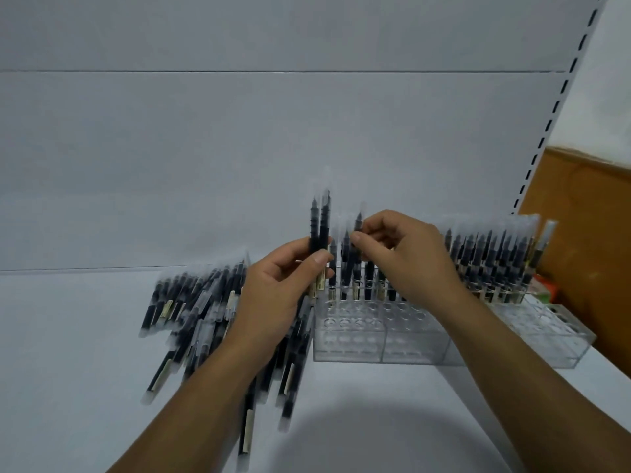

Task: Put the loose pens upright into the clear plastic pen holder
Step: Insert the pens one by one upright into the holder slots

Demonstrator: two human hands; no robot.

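A heap of loose black pens with clear caps (201, 315) lies on the white shelf at the left. The clear plastic pen holder (348, 339) stands to its right, its back rows filled with upright pens (491, 257) and its front holes bare. My left hand (276, 285) grips a pair of pens (319, 223) upright just left of the holder. Above the holder's back row, my right hand (399, 254) pinches a single pen (356, 247) that points down into a hole.
The white back panel rises behind the shelf (358, 404). A slotted upright (560, 97) runs along the right, with a brown board (587, 233) beyond it. A small red and green object (546, 288) sits behind the holder's right end.
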